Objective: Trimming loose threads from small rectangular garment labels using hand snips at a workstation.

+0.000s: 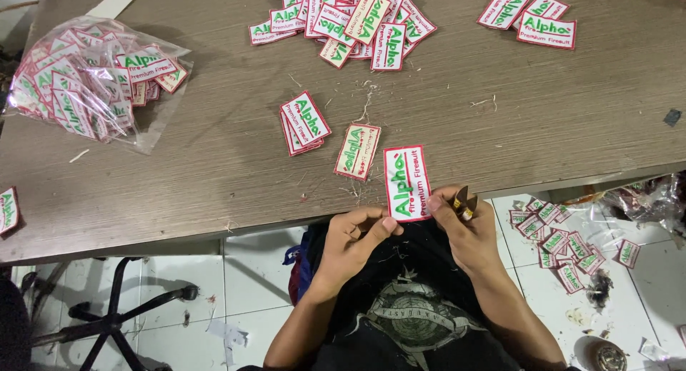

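1. Nearest to me, I am seeing my left hand (355, 235) pinching the near edge of a white patch (406, 183) with a red border and green lettering, thumb and fingers closed on it.
2. My right hand (468, 232) is touching the same patch at its right near corner while gripping a small pair of snips (464, 202), fingers curled shut around them.
3. The patch is lying upright over the near edge of the bench (179, 171), partly hanging past it.
4. Just beyond, one patch is lying face down (357, 152), and left of it a small stack (303, 123) is sitting.
5. On the floor at the right, loose patches (557, 239) are lying scattered.
6. Farther off, a big heap of patches (350, 21) is spreading at the far middle, a few more (532, 17) at the far right.
7. At the far left, a clear bag of patches (89, 78) is resting.
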